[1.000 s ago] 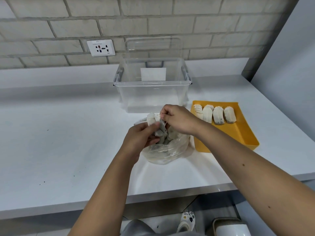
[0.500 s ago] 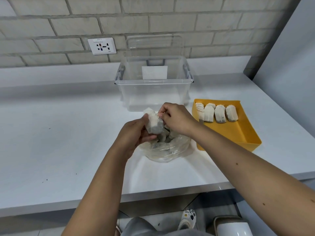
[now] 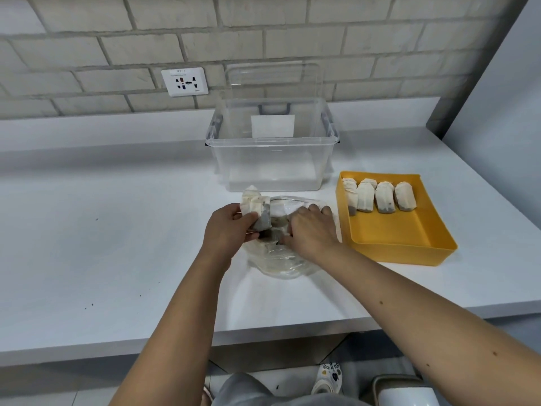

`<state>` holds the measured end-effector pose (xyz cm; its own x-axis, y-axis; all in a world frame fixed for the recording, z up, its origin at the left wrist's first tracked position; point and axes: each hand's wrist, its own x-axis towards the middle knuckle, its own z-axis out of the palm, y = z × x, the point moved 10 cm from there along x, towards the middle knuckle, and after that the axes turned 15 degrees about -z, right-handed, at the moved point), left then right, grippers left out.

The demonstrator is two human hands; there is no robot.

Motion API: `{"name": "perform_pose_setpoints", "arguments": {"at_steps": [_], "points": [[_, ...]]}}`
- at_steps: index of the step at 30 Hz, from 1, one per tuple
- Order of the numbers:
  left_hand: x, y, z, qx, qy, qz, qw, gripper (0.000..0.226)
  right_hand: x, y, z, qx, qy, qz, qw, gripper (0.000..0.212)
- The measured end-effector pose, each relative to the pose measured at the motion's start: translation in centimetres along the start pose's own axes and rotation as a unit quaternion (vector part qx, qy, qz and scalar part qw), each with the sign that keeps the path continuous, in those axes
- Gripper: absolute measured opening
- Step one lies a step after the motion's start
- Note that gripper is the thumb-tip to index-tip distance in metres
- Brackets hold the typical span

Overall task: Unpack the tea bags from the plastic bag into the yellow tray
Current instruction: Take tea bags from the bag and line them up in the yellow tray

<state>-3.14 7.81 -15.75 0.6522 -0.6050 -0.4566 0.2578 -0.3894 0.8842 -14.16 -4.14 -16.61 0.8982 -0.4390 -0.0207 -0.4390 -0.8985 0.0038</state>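
A clear plastic bag [image 3: 281, 263] with tea bags inside lies on the white counter in front of me. My left hand [image 3: 225, 232] grips a white tea bag [image 3: 254, 208] just above the bag's left rim. My right hand [image 3: 310, 232] reaches into the bag's mouth with its fingers down among the tea bags; its fingertips are hidden. The yellow tray [image 3: 392, 232] stands to the right of the bag. Several tea bags [image 3: 377, 197] lie in a row along the tray's far end.
A clear plastic storage box [image 3: 272, 159] stands behind the bag, its lid leaning on the brick wall. A wall socket [image 3: 185, 82] sits to its left. The counter's front edge [image 3: 175, 344] runs below my arms. A grey wall rises at the right.
My left hand has taken the tea bag and holds it alone. My right hand let go of it and dropped back into the plastic bag.
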Motion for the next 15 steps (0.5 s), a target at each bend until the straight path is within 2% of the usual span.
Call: {"name": "perform_pose_setpoints", "arguments": {"at_steps": [4, 7, 9, 12, 15], "points": [[0.0, -0.1, -0.8, -0.003, 0.026, -0.009, 1.000, 0.013, -1.2, 1.6, -2.5, 0.157, 0.089, 0.025, 0.983, 0.021], [0.0, -0.2, -1.1, 0.002, 0.038, -0.013, 0.999, 0.015, -2.5, 3.6, -4.1, 0.266, 0.131, 0.056, 0.954, 0.018], [0.0, -0.3, -0.8, 0.004, 0.039, -0.015, 0.999, 0.016, -3.2, 4.5, -4.8, 0.392, 0.154, 0.069, 0.904, 0.017], [-0.1, -0.7, 0.0, -0.008, 0.032, -0.028, 0.999, 0.015, -3.7, 3.9, -5.5, 0.573, 0.159, 0.065, 0.801, 0.011], [-0.3, -1.5, 1.9, -0.059, -0.023, -0.068, 0.996, 0.014, -3.5, 2.5, -5.7, 0.647, 0.145, 0.050, 0.747, 0.009]]}}
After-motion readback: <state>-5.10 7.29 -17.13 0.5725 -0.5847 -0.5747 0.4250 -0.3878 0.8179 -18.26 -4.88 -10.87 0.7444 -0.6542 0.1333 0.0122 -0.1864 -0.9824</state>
